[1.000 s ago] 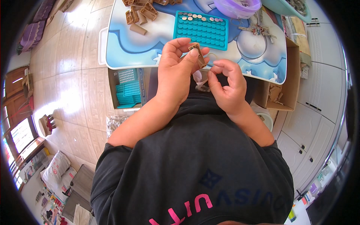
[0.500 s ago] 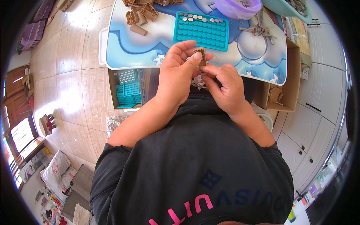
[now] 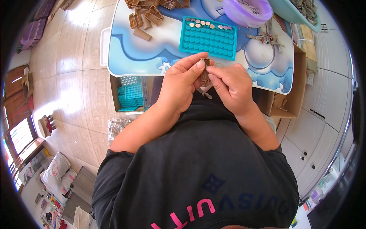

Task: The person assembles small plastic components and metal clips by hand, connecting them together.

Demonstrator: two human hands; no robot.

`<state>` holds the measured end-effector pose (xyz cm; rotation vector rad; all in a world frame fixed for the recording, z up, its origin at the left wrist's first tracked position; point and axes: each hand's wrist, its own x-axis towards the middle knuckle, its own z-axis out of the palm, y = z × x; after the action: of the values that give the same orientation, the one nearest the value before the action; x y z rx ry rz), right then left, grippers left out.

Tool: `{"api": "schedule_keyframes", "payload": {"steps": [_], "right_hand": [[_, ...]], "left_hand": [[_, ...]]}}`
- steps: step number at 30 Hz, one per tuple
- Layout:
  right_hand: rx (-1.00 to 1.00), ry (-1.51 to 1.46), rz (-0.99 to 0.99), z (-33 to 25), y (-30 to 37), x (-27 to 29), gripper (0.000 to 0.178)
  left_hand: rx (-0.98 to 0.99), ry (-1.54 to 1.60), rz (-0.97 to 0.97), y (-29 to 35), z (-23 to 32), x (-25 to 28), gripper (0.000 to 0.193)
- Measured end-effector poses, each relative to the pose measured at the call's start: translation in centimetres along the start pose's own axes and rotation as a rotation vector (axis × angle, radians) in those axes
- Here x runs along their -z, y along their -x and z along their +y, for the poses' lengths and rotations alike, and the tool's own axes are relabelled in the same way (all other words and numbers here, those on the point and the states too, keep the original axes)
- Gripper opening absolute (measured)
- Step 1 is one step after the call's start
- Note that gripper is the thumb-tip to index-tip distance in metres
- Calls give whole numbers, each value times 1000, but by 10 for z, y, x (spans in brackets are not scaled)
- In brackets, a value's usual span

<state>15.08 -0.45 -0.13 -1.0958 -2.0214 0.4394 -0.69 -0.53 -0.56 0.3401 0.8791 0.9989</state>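
Note:
My left hand (image 3: 182, 79) grips a small brown plastic casing (image 3: 204, 78) between thumb and fingers, just off the near edge of the table. The casing's open, hollow side faces up. My right hand (image 3: 233, 83) is closed in a pinch at the casing's right side; what lies between its fingertips is too small to make out. Below the casing a thin whitish strand or wire bundle (image 3: 206, 92) hangs in front of my dark shirt. Past my hands lies a turquoise tray (image 3: 207, 40) with rows of round pockets, small silvery discs in its far rows.
Several brown casings (image 3: 154, 15) are heaped at the table's (image 3: 129, 49) far left. A purple basin (image 3: 249, 11), a pale teal basin (image 3: 301, 7) and a wire bundle (image 3: 268, 37) sit far right. Cardboard boxes (image 3: 299, 89) flank me below, the left one with turquoise trays (image 3: 131, 93).
Both hands have come slightly nearer, and the casing has turned so that its hollow side shows more. My right fingertips have moved up along it. The view has shifted a little.

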Motion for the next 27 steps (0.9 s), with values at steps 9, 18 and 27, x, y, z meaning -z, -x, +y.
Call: {"api": "schedule_keyframes", "payload": {"steps": [9,18,27], "right_hand": [[-177,-157,-92,21,-35,-3,8],[-42,439,57,62,-70,-21,8],[-71,-59,-45,14,-50,-16,12]], "left_hand": [[2,30,52,-5,8,8,32],[16,56,50,-9,14,15,33],[10,152,31,-15,11,19,25]]}}
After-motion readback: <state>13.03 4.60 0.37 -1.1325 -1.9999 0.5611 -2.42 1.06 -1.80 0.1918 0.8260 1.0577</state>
